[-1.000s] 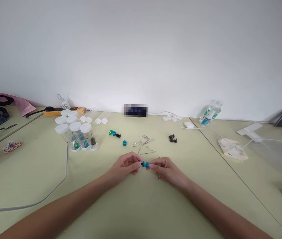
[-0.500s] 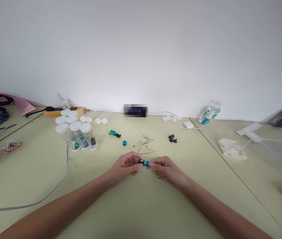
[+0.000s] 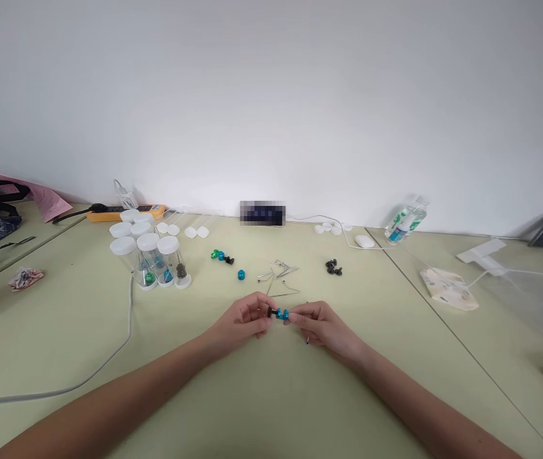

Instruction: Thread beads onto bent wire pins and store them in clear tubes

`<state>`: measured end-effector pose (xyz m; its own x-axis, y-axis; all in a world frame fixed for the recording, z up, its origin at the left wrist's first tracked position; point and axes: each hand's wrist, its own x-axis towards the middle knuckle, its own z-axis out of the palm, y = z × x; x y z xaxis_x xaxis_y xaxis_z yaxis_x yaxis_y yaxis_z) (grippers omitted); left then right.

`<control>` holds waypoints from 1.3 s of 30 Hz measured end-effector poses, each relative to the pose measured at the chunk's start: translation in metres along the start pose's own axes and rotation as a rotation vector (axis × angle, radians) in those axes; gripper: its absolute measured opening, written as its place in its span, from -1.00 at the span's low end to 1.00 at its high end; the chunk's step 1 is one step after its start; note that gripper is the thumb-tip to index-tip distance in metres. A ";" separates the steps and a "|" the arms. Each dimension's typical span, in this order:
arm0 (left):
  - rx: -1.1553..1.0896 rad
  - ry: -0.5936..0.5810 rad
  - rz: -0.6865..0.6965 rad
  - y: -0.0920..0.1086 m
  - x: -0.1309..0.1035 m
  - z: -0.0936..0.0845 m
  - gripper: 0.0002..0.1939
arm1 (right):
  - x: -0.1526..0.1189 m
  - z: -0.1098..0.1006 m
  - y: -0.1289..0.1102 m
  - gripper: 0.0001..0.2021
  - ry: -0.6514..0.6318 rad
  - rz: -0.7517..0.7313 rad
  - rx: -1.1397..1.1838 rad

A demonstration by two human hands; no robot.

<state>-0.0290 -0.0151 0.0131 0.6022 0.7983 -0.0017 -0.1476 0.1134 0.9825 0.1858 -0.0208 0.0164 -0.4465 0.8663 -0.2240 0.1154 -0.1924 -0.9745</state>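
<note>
Between my two hands, low over the table, is a small piece with a black knobbed end (image 3: 270,312) and a shiny blue end (image 3: 281,314). The fingers of my left hand (image 3: 247,317) are closed on the black end. My right hand (image 3: 321,324) pinches the blue end from the other side. A bit of thin metal (image 3: 307,341) shows below the right fingers; the rest of it is hidden. Just beyond my hands lie several thin bent metal wires (image 3: 283,271). A loose blue bead-like part (image 3: 241,275) sits to their left.
Clear tubes with white caps (image 3: 150,242), small parts inside, stand at left. Green, blue and black parts (image 3: 221,256) lie right of them. Black pieces (image 3: 333,267) and white discs (image 3: 332,227) are farther right. A bottle (image 3: 402,223) leans by the wall; a cable (image 3: 130,306) crosses the left.
The view has shifted slightly. Both hands keep hold of the black and blue piece in nearly the same pose; nothing else has visibly moved.
</note>
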 end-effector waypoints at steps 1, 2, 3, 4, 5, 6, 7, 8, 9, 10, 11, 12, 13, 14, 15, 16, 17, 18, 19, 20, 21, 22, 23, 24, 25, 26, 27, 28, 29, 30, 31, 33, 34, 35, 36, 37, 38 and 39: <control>0.005 0.005 0.001 0.000 0.000 0.000 -0.80 | 0.000 0.000 0.000 -0.67 -0.002 -0.002 -0.004; 0.015 0.013 -0.006 0.001 0.000 0.000 -0.81 | 0.000 0.000 0.000 -0.67 -0.007 -0.003 -0.011; 0.026 0.022 -0.013 0.001 -0.001 0.000 -0.81 | 0.000 0.000 0.000 -0.67 -0.011 -0.003 -0.018; 0.036 0.024 -0.019 0.001 -0.001 -0.001 -0.81 | 0.000 0.000 0.000 -0.67 -0.013 -0.004 -0.026; 0.044 0.022 -0.022 0.001 -0.001 -0.001 -0.81 | 0.000 0.000 0.000 -0.67 -0.013 -0.002 -0.033; 0.048 0.020 -0.022 0.001 -0.002 -0.001 -0.81 | 0.000 0.001 0.000 -0.67 -0.010 0.000 -0.037; 0.050 0.022 -0.024 0.000 -0.002 -0.001 -0.81 | -0.001 0.001 0.000 -0.67 -0.007 0.002 -0.036; 0.048 0.028 -0.027 0.000 -0.001 -0.001 -0.80 | -0.001 0.001 0.000 -0.67 -0.005 0.004 -0.033; 0.042 0.036 -0.033 -0.001 -0.001 -0.001 -0.78 | -0.001 0.001 0.000 -0.68 -0.008 0.004 -0.028; 0.033 0.043 -0.042 -0.001 -0.001 -0.001 -0.77 | -0.001 0.001 -0.001 -0.68 -0.012 0.001 -0.024; 0.022 0.044 -0.049 -0.002 -0.001 -0.001 -0.77 | -0.001 0.001 -0.001 -0.68 -0.015 -0.002 -0.022; 0.011 0.038 -0.052 -0.002 0.000 -0.001 -0.76 | -0.001 0.001 -0.001 -0.68 -0.018 -0.003 -0.024; 0.004 0.028 -0.049 -0.002 0.000 -0.001 -0.76 | -0.001 0.001 -0.001 -0.67 -0.018 -0.003 -0.026; 0.002 0.020 -0.042 -0.002 -0.001 -0.001 -0.77 | -0.001 0.001 -0.001 -0.67 -0.017 -0.001 -0.028; 0.003 0.014 -0.034 -0.001 -0.001 -0.001 -0.77 | -0.001 0.001 -0.002 -0.67 -0.012 0.002 -0.030; 0.005 0.015 -0.028 -0.001 -0.001 -0.001 -0.77 | -0.001 0.001 -0.002 -0.66 -0.007 0.005 -0.032; 0.005 0.020 -0.026 0.000 -0.001 -0.001 -0.78 | -0.001 0.001 -0.002 -0.66 -0.005 0.007 -0.037; 0.003 0.026 -0.031 0.000 -0.001 -0.001 -0.77 | -0.001 0.002 -0.003 -0.66 -0.004 0.007 -0.046; 0.001 0.030 -0.038 0.000 -0.001 -0.001 -0.76 | -0.001 0.002 -0.003 -0.66 -0.004 0.007 -0.056; 0.000 0.035 -0.042 0.000 -0.001 -0.001 -0.75 | -0.002 0.003 -0.004 -0.65 -0.005 0.006 -0.067; 0.002 0.042 -0.044 0.000 -0.001 -0.001 -0.74 | -0.002 0.003 -0.004 -0.65 -0.006 0.006 -0.075; 0.005 0.050 -0.045 0.000 0.000 -0.001 -0.74 | -0.002 0.003 -0.004 -0.65 -0.007 0.005 -0.078; 0.009 0.059 -0.046 -0.001 0.000 -0.001 -0.74 | -0.002 0.003 -0.004 -0.65 -0.005 0.005 -0.079; 0.011 0.066 -0.048 -0.001 0.001 -0.001 -0.74 | -0.002 0.003 -0.004 -0.65 -0.002 0.006 -0.077; 0.011 0.069 -0.053 -0.002 0.001 -0.002 -0.74 | -0.002 0.003 -0.004 -0.64 0.001 0.008 -0.074; 0.010 0.065 -0.059 -0.002 0.001 -0.002 -0.74 | -0.002 0.003 -0.003 -0.64 0.003 0.008 -0.071; 0.009 0.056 -0.064 -0.003 0.001 -0.003 -0.74 | -0.001 0.002 -0.003 -0.63 0.005 0.009 -0.068; 0.007 0.044 -0.064 -0.003 0.002 -0.003 -0.75 | -0.001 0.002 -0.003 -0.63 0.006 0.009 -0.064; 0.005 0.032 -0.060 -0.003 0.002 -0.003 -0.75 | -0.001 0.002 -0.002 -0.63 0.006 0.010 -0.060; 0.002 0.023 -0.052 -0.003 0.002 -0.003 -0.75 | -0.001 0.002 -0.002 -0.63 0.004 0.012 -0.057; -0.003 0.017 -0.042 -0.002 0.001 -0.003 -0.75 | -0.001 0.002 -0.002 -0.63 0.002 0.013 -0.054; -0.015 0.001 -0.037 -0.001 0.001 -0.002 -0.75 | -0.001 0.002 -0.002 -0.62 0.002 0.012 -0.047; -0.020 -0.011 -0.042 -0.001 0.001 -0.002 -0.75 | -0.001 0.002 -0.003 -0.62 0.002 0.011 -0.044; -0.024 -0.024 -0.048 0.000 0.000 -0.001 -0.74 | -0.001 0.002 -0.003 -0.61 0.003 0.010 -0.041; -0.026 -0.037 -0.050 0.001 0.000 -0.001 -0.74 | -0.001 0.002 -0.003 -0.61 0.007 0.011 -0.039; -0.026 -0.049 -0.046 0.001 0.000 0.000 -0.74 | -0.001 0.003 -0.003 -0.61 0.011 0.013 -0.039; -0.023 -0.054 -0.038 0.002 0.000 0.000 -0.75 | -0.001 0.003 -0.004 -0.60 0.017 0.015 -0.042; -0.019 -0.052 -0.029 0.002 0.000 0.000 -0.75 | -0.001 0.003 -0.004 -0.60 0.021 0.018 -0.047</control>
<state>-0.0292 -0.0151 0.0147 0.6464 0.7627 -0.0201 -0.1442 0.1481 0.9784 0.1833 -0.0224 0.0207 -0.4250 0.8727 -0.2405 0.1654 -0.1864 -0.9685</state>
